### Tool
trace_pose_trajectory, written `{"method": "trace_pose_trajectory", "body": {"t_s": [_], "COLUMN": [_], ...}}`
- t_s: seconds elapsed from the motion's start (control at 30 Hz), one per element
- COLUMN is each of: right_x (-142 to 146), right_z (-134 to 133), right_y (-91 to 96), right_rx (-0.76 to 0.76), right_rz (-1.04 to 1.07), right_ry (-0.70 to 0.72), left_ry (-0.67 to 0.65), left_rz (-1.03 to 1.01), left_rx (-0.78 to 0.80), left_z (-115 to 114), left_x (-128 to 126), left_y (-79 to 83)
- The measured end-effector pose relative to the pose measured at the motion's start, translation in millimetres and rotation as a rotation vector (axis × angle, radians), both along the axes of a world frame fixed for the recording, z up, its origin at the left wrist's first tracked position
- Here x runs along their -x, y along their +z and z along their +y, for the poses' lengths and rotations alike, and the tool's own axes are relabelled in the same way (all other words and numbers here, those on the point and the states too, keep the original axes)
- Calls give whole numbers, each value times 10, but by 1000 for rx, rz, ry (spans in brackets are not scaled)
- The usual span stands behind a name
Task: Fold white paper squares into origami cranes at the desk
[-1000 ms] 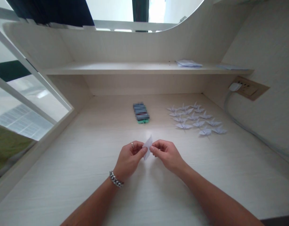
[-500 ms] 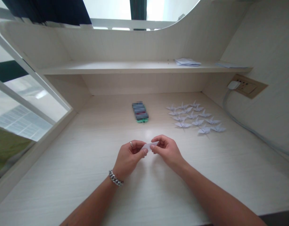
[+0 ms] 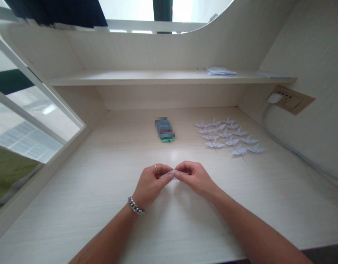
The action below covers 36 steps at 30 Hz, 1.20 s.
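A small piece of folded white paper (image 3: 173,171) is pinched between my two hands, just above the desk. My left hand (image 3: 152,182), with a ring and a chain bracelet, grips its left part between thumb and fingers. On the right part, my right hand (image 3: 195,178) is closed with the thumb in front and fingers behind. The thumb tips almost meet at the middle, and most of the paper is hidden by the fingers. Beyond my right hand, several white paper cranes (image 3: 225,135) sit in loose rows on the desk.
A phone-like object (image 3: 164,130), blurred out, with a green edge lies beyond my hands. Folded papers (image 3: 220,71) rest on the shelf (image 3: 144,76). At the right, a plug sits in the wall socket (image 3: 292,99), its grey cable (image 3: 290,147) running down along the wall.
My hands have drawn closer together at the middle of the paper. It now shows as a thin strip instead of a broader face. My right hand sits slightly lower.
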State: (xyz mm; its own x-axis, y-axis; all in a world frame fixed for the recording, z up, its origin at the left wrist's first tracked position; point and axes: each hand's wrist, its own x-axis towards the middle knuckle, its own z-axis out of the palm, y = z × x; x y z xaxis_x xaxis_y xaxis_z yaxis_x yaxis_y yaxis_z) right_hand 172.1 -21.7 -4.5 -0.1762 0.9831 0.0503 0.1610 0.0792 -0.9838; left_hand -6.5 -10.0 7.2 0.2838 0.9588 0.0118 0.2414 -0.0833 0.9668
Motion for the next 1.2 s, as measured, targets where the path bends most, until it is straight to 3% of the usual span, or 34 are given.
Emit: {"method": "trace_pose_trajectory", "body": {"t_s": [0.27,0.63,0.97,1.2], "right_x": [-15,25,-40,-23], "right_z": [-21,-28,-22,-34], "right_y": [55,102,123,96], "right_rx": [35,166,138,44], "right_rz": [12,275,180,44], "right_ry": [16,-1,61,48], "left_ry": [-29,-11,-7,1], "left_rz": [-50,-123,10,-77], "left_rx": [75,96,-42,-18], "left_z": [-23,-47,-59,-43], "left_x": [-17,-15,-2,9], "left_y": [45,87,43,1]}}
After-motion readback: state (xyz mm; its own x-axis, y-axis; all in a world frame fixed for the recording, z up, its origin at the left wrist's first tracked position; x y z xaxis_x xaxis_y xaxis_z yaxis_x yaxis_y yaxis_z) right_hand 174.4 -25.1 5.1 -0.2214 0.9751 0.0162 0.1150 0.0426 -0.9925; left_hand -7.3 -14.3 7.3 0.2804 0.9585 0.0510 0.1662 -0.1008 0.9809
